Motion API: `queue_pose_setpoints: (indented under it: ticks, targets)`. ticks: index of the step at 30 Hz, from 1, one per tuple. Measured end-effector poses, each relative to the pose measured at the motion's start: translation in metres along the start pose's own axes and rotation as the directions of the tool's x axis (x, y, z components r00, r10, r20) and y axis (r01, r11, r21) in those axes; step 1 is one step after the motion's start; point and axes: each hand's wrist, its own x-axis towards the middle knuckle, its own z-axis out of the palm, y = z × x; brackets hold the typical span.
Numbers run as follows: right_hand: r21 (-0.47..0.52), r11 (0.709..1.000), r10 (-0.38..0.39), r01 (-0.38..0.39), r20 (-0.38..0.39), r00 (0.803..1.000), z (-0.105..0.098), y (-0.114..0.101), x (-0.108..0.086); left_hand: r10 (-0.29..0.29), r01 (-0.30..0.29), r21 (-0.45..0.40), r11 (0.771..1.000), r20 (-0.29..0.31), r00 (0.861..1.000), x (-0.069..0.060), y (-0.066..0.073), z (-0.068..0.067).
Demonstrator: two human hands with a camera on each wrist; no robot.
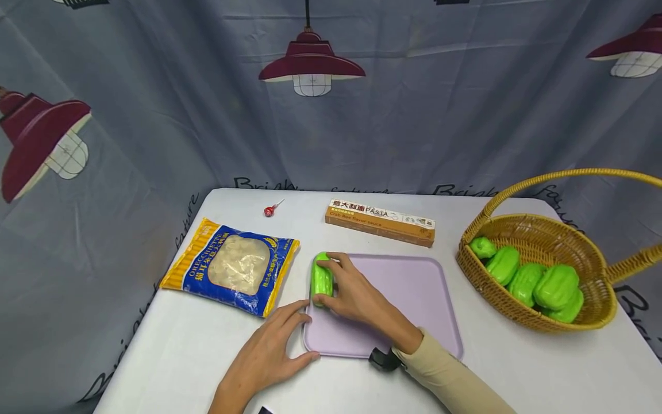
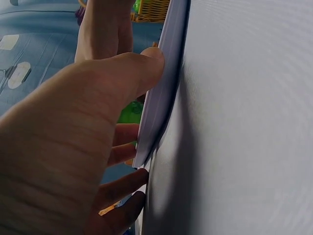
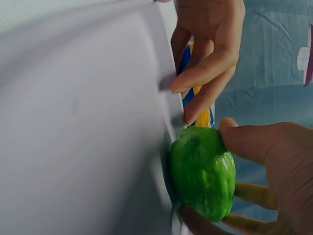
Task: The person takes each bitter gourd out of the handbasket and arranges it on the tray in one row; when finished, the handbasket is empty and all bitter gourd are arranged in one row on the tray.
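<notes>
The green vegetable is at the left side of the purple tray, up by the far corner. It stands longways, in line with the tray's side. The pictures do not make it clear if the tray takes all its weight.

The right hand holds it. The thumb is on the near end and the fingers reach to the far end, so the hand is only as wide as the vegetable is long. The left hand has no vegetable in it. Its fingers are a bit bent and spread, and they touch the tray's edge at the near left corner.

To do this bit well, the right hand should hold on softly, because the skin looks shiny and may be slippery. It would help to keep the vegetable flat and just inside the rim, so it does not tip over the side. The left hand could press lightly to stop the tray sliding, with its fingers out of the way. More green vegetables sit in the basket, so a neat spot at the side would leave plenty of room.
</notes>
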Motion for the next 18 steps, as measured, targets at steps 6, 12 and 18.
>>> queue_pose_setpoints:
  ticks: [6, 12, 18]
  targets:
    - [-0.007, 1.0, 0.018, -0.017, 0.011, 1.0, -0.002, 0.0, 0.0, 0.007, -0.007, 0.006, 1.0, -0.001, 1.0, 0.0, -0.001, -0.001]
    - [-0.019, 0.999, 0.029, -0.028, 0.005, 1.0, -0.013, 0.001, -0.004, 0.017, -0.017, 0.013, 1.0, 0.003, 1.0, 0.0, 0.0, -0.001]
    - [-0.037, 0.999, 0.001, -0.002, -0.013, 1.0, -0.028, 0.006, -0.01, -0.007, 0.007, -0.003, 1.0, 0.018, 1.0, 0.0, 0.001, -0.002]
